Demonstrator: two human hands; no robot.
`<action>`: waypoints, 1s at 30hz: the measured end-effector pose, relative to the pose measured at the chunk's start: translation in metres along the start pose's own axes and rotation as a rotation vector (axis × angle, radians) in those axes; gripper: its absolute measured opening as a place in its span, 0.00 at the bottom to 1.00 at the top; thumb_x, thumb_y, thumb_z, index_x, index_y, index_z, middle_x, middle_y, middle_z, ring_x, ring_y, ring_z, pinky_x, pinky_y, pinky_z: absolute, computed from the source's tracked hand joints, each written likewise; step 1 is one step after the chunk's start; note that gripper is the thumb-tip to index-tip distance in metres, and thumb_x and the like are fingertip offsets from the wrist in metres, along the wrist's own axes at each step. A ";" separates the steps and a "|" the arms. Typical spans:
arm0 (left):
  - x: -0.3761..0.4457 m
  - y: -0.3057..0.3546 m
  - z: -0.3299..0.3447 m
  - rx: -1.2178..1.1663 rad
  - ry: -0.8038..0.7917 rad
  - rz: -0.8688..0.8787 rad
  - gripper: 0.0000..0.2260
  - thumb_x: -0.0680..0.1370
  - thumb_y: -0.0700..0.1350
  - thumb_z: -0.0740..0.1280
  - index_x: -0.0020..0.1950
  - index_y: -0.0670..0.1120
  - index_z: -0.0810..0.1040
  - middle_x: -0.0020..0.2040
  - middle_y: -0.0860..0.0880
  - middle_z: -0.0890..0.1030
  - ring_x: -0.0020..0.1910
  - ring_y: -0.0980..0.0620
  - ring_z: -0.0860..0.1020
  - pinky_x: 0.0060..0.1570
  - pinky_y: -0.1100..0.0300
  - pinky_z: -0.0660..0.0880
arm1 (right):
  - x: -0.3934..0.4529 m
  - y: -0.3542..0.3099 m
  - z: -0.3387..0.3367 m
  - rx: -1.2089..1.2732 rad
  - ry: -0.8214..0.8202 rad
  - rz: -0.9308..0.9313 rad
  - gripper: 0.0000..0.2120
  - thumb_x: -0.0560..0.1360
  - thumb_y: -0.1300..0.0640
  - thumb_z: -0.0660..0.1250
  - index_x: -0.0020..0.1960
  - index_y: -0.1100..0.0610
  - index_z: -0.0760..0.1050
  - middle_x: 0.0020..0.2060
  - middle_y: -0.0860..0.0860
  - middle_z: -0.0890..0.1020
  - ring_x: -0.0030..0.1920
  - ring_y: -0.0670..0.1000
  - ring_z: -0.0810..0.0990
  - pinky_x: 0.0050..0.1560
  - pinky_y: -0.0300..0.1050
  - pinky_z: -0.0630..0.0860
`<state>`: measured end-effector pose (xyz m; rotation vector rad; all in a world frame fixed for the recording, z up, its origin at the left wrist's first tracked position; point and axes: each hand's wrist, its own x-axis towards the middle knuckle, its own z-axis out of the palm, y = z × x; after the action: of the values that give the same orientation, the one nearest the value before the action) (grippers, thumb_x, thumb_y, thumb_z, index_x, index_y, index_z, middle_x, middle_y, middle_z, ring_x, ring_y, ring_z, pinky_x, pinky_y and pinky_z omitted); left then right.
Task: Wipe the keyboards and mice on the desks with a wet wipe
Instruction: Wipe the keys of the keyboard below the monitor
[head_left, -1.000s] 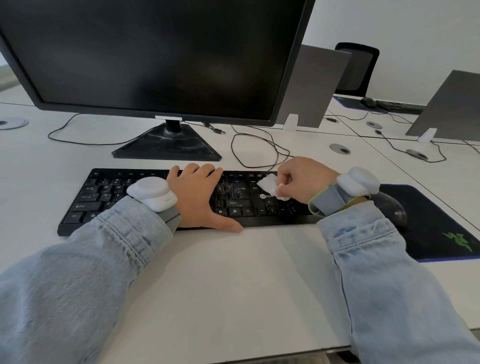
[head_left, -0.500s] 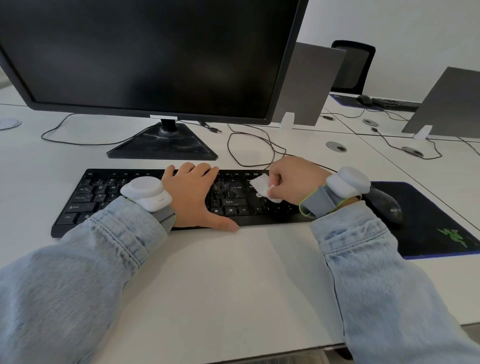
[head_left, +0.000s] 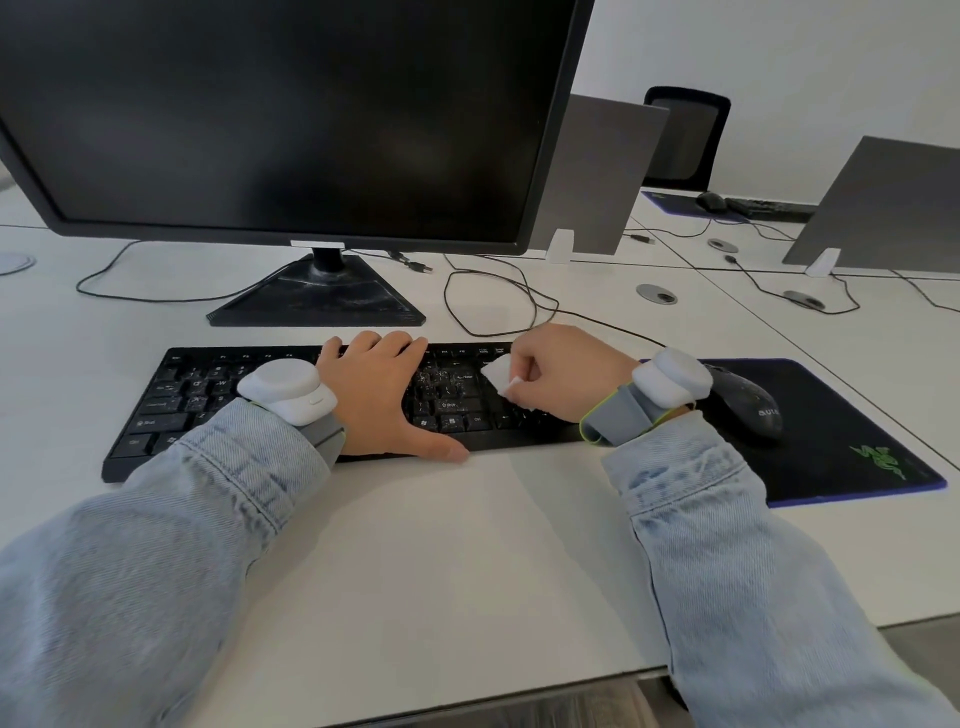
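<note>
black keyboard (head_left: 291, 410) lies flat on the white desk (head_left: 467, 561), long axis running left to right, parallel to the desk's near edge, just in front of the monitor (head_left: 291, 119) stand. left hand (head_left: 379, 395) lies flat on the middle keys, fingers straight and pointing away, thumb stretched along the near edge; grip released, holding nothing. right hand (head_left: 561, 374) sits over the right part of the keyboard, fingers curled, pinching a folded white wet wipe (head_left: 501, 378) that touches the keys. white specks show on keys between the hands. black mouse (head_left: 748, 402) rests on a dark mouse pad (head_left: 841, 441) just right of the keyboard, nose pointing away. both wrists carry white pucks on grey straps, denim sleeves. cables loop behind the keyboard. grey dividers, another desk and a black chair (head_left: 685, 135) stand further back, white wall.
</note>
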<state>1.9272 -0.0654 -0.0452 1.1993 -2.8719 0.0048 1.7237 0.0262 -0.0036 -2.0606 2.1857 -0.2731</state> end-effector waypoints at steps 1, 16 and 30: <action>0.000 0.000 0.000 -0.001 -0.001 -0.001 0.64 0.51 0.87 0.47 0.80 0.51 0.56 0.76 0.56 0.63 0.74 0.49 0.62 0.74 0.45 0.57 | -0.001 0.000 0.001 0.015 -0.017 0.000 0.05 0.73 0.55 0.66 0.40 0.55 0.77 0.33 0.43 0.75 0.39 0.48 0.75 0.39 0.41 0.69; 0.001 0.000 0.000 0.000 -0.019 0.001 0.64 0.51 0.87 0.47 0.80 0.51 0.55 0.76 0.56 0.62 0.75 0.48 0.61 0.75 0.44 0.57 | -0.002 0.015 0.000 0.017 0.042 0.042 0.07 0.74 0.55 0.66 0.50 0.55 0.80 0.35 0.42 0.73 0.40 0.47 0.73 0.35 0.34 0.66; 0.000 0.000 0.000 -0.006 -0.022 -0.004 0.66 0.50 0.86 0.46 0.81 0.50 0.53 0.78 0.54 0.61 0.76 0.47 0.60 0.76 0.40 0.55 | 0.001 0.019 0.004 -0.002 0.136 0.020 0.06 0.72 0.54 0.68 0.39 0.55 0.79 0.36 0.44 0.77 0.40 0.47 0.76 0.39 0.39 0.70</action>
<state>1.9272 -0.0650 -0.0450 1.2122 -2.8865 -0.0169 1.7065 0.0259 -0.0115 -2.0772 2.2816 -0.4214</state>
